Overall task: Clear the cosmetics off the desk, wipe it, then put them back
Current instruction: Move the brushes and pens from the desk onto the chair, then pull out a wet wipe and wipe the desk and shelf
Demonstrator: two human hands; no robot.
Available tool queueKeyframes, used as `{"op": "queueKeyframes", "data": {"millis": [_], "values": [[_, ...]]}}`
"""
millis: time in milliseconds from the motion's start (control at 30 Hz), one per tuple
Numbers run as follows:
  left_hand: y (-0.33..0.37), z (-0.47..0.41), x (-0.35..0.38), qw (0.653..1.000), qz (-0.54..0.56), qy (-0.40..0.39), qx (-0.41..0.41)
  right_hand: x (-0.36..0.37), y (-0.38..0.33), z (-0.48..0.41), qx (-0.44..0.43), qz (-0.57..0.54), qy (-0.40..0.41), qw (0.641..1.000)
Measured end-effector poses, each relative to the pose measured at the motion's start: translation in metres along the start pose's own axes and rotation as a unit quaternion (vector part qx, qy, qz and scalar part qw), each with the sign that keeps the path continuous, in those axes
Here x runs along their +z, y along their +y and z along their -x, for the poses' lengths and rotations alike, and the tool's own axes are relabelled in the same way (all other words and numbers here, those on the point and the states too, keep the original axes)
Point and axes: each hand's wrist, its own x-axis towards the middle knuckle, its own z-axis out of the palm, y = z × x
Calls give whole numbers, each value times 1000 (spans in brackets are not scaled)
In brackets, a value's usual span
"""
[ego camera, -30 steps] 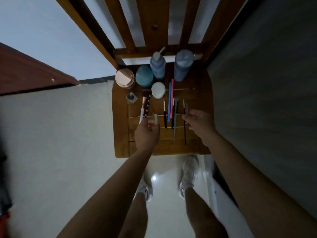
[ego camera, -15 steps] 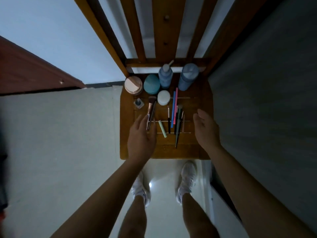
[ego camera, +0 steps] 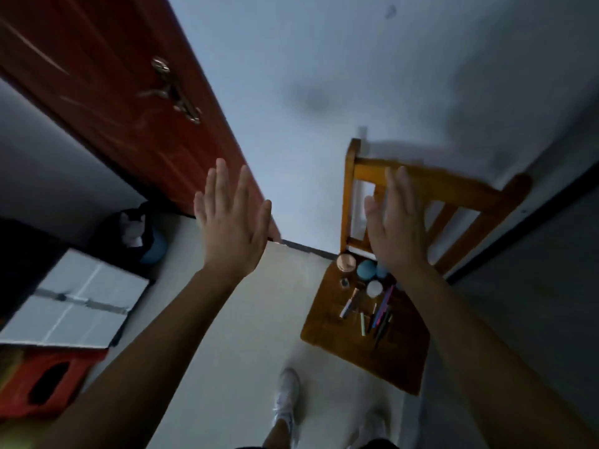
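Note:
The cosmetics lie on the seat of a wooden chair (ego camera: 327,332) at lower right: a pink round compact (ego camera: 346,262), a teal jar (ego camera: 366,269), a white round lid (ego camera: 374,288), a makeup brush (ego camera: 349,304) and several thin pens and pencils (ego camera: 381,319). My left hand (ego camera: 231,218) is raised in the air, fingers straight and spread, holding nothing, well left of the chair. My right hand (ego camera: 397,222) is also raised flat with straight fingers, in front of the chair back, hiding the blue bottles behind it.
A red-brown door (ego camera: 123,92) with a metal handle (ego camera: 175,92) stands at upper left. A dark bin (ego camera: 136,234), a white panel (ego camera: 74,303) and a red box (ego camera: 48,380) sit on the floor at left. My white shoes (ego camera: 287,400) are below.
Both hands lifted off the chair seat and rose into the air with fingers spread. The view swung left and up, so the chair now sits at lower right.

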Motion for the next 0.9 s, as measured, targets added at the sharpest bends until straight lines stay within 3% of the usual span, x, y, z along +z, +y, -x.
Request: {"op": "queueKeyframes", "data": {"millis": [267,533,700,900], "values": [[-139,25,-163,984,-100,113,-92,66,-209,-26,-236,-61,-38,969],[-328,94,-246,961,-144,156,-175,204,-395,10,-369,-69,-86,923],[-426,119,-286,943,-145,170,-246,277,-498,38,-402,-95,-131,901],[-513,120,-293,927,-136,177,-299,352,-559,34,-424,-93,-170,885]]}}
